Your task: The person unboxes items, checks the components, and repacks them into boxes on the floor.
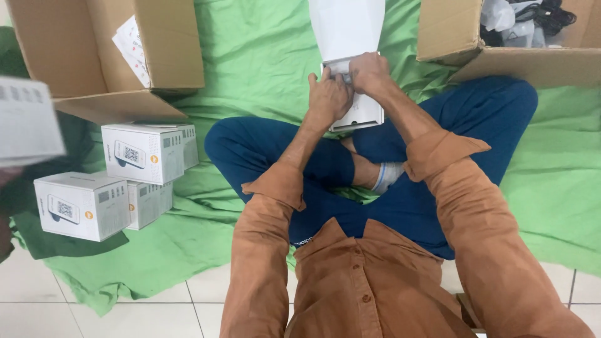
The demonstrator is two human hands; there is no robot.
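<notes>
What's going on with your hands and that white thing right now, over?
Left hand and right hand both gripping white device on lap. White sleeve at its top. Nothing blocking.

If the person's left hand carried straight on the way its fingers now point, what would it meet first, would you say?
The left hand points up the picture and already touches the white device. Going on, it would likely meet the white bag right behind; depth is unclear.

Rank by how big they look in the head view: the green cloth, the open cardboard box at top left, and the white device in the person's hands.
1. Green cloth, by far the largest.
2. Open cardboard box, partly cut off by the frame.
3. White device, smallest, partly hidden under the left hand and right hand.
</notes>
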